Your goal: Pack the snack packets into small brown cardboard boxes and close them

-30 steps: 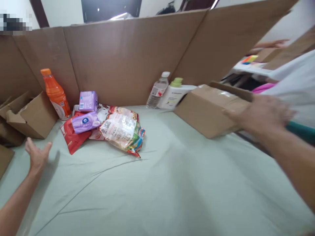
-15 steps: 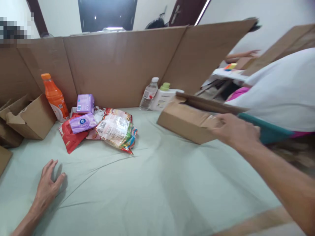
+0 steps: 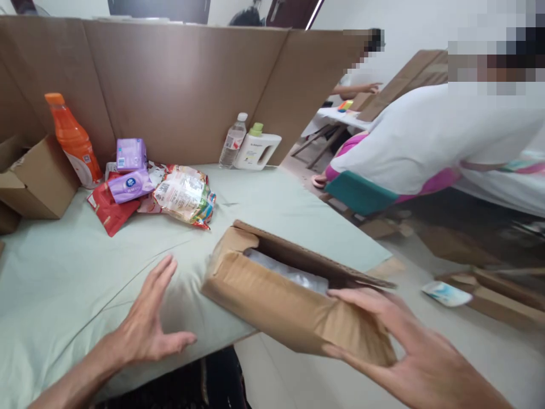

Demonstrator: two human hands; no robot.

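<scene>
My right hand point(image 3: 395, 341) grips the near right end of a long cardboard box point(image 3: 272, 304), thumb and fingers around its side wall. The box lies tilted across the table's front edge, its top slit showing a clear plastic item point(image 3: 293, 272) inside that I cannot make out. To the left of the box, my left hand point(image 3: 149, 318) is held open over the cloth, fingers spread and touching nothing. Beyond it lie a shiny snack bag point(image 3: 183, 193), a red pouch point(image 3: 111, 210) and two purple tissue packs point(image 3: 131, 153).
An orange drink bottle point(image 3: 76, 142) stands beside an open carton point(image 3: 46, 176) at the left. A water bottle point(image 3: 233, 142) and a white detergent jug point(image 3: 258, 150) lean by the cardboard screen point(image 3: 183, 91). At right, a person in white sits on a teal chair point(image 3: 361, 193).
The box has come nearer and toward the front edge with my right hand on it. My left hand has moved right, toward the box. The view has turned right and down.
</scene>
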